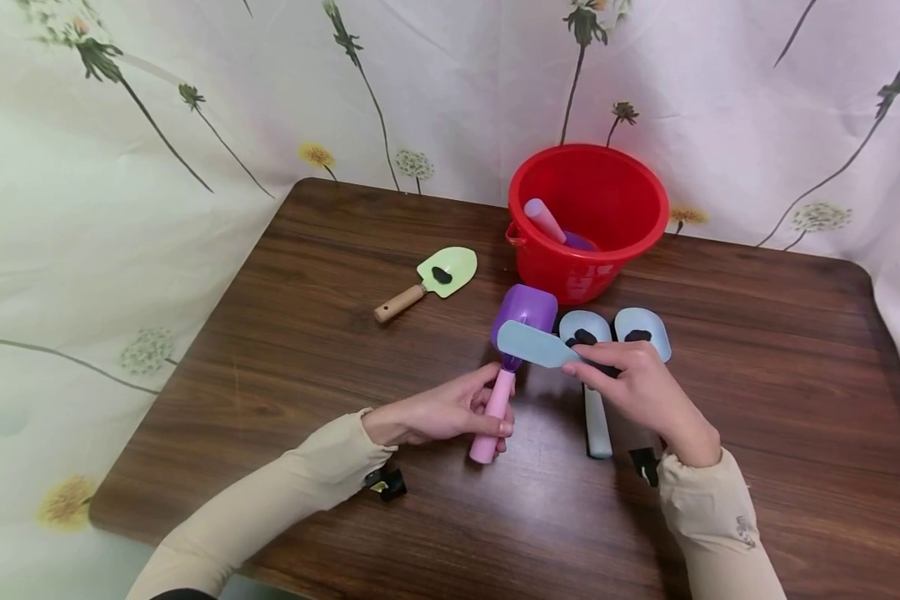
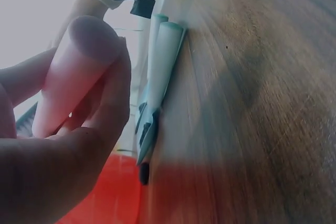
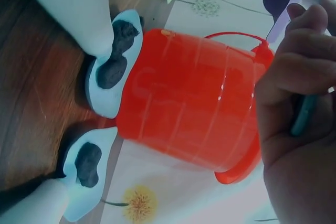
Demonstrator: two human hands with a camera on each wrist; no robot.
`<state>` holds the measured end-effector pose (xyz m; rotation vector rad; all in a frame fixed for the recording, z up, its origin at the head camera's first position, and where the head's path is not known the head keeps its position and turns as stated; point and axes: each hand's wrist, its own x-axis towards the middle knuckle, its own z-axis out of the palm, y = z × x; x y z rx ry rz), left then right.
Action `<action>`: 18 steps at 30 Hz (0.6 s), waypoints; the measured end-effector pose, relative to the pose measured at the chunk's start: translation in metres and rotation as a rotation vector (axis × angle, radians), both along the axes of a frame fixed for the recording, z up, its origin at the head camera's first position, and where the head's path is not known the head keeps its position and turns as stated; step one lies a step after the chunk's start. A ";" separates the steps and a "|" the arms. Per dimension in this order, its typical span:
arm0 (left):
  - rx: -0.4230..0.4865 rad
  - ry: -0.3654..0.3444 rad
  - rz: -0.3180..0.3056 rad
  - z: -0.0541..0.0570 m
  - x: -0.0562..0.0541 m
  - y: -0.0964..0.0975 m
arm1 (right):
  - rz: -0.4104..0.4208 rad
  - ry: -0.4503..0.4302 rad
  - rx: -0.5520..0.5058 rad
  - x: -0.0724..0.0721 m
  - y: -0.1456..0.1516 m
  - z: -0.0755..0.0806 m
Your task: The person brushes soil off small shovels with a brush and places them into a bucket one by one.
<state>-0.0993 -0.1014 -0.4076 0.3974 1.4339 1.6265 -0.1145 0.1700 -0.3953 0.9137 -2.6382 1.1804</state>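
In the head view my left hand (image 1: 468, 408) grips the pink handle of a purple toy shovel (image 1: 525, 304), its scoop pointing toward the bucket. The pink handle (image 2: 79, 72) sits within the curled fingers in the left wrist view. My right hand (image 1: 645, 392) pinches a light-blue flat-bladed tool (image 1: 532, 343), whose blade lies across the view of the purple scoop; whether they touch I cannot tell. Right of it lie two light-blue shovels (image 1: 581, 323) (image 1: 648, 321), each bearing a black lump. The right wrist view shows these lumps (image 3: 111, 72) (image 3: 88, 164) closely.
A red bucket (image 1: 588, 267) stands at the back of the brown table (image 1: 307, 317), with a pink-handled purple shovel (image 1: 546, 221) inside. To its left lies a green trowel (image 1: 461, 265) with a wooden handle and a black lump on it. A flower-patterned cloth (image 1: 435, 83) hangs behind.
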 end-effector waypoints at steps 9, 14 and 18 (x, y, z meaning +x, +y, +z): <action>-0.018 0.040 -0.018 -0.002 0.000 -0.002 | -0.116 0.143 -0.018 -0.008 0.011 -0.001; -0.021 0.024 -0.034 -0.003 0.002 -0.002 | -0.179 0.188 -0.010 -0.011 0.015 0.004; -0.039 0.026 -0.033 -0.002 0.003 -0.002 | -0.220 0.196 0.017 -0.012 0.015 0.008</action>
